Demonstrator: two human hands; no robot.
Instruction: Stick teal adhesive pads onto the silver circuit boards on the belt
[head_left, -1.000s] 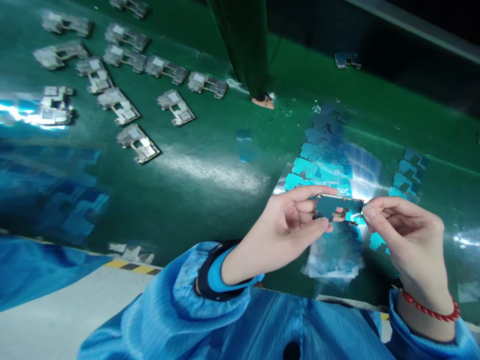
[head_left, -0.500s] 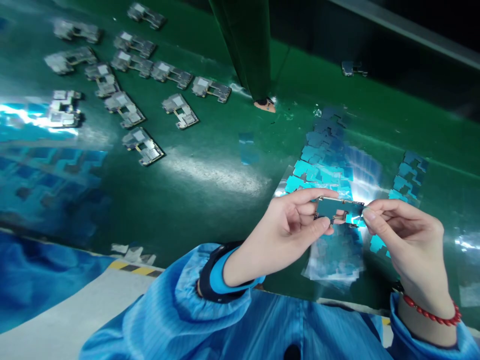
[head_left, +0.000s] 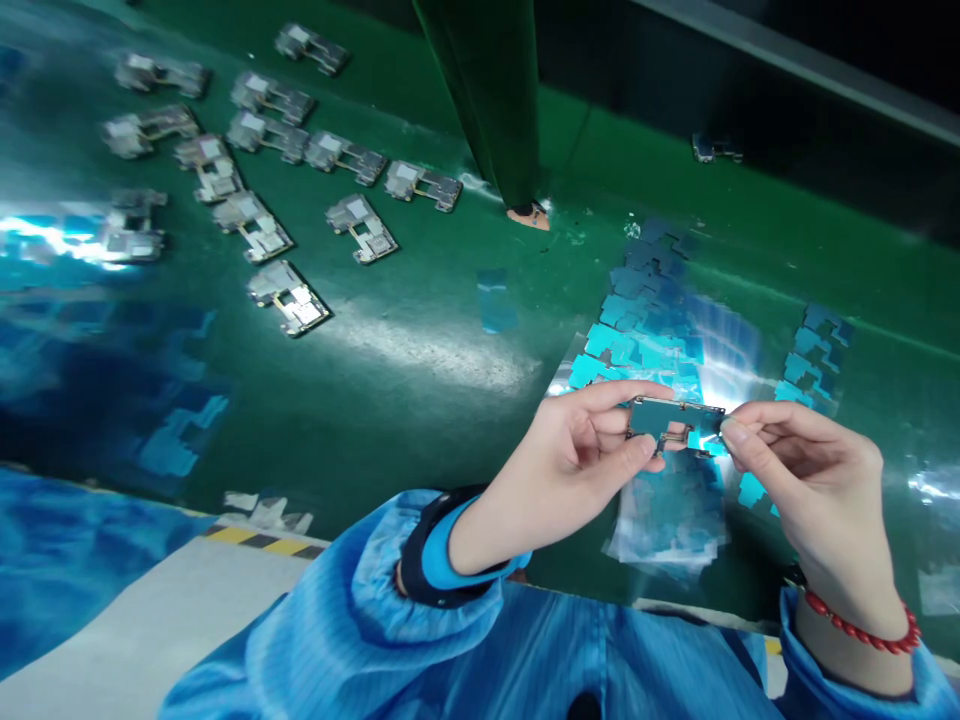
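Note:
A small circuit board [head_left: 670, 419] is held above the green work surface [head_left: 420, 400]. My left hand [head_left: 577, 462] grips its left end between thumb and forefinger. My right hand [head_left: 806, 470] pinches the board's right end, where a bright blue film piece [head_left: 705, 437] shows at my fingertips. Whether those fingers hold the film or the board edge I cannot tell. Below the board lies a clear sheet [head_left: 660, 350] carrying several blue film pieces.
Several finished-looking circuit boards [head_left: 289, 297] lie spread over the far left of the surface. A second strip of blue pieces [head_left: 814, 350] lies at the right. A green post [head_left: 499, 100] stands at the back centre. One lone board [head_left: 712, 150] lies far right.
Both hands keep the same grip on the board. The view has shifted slightly, so the boards at the left appear a little further right.

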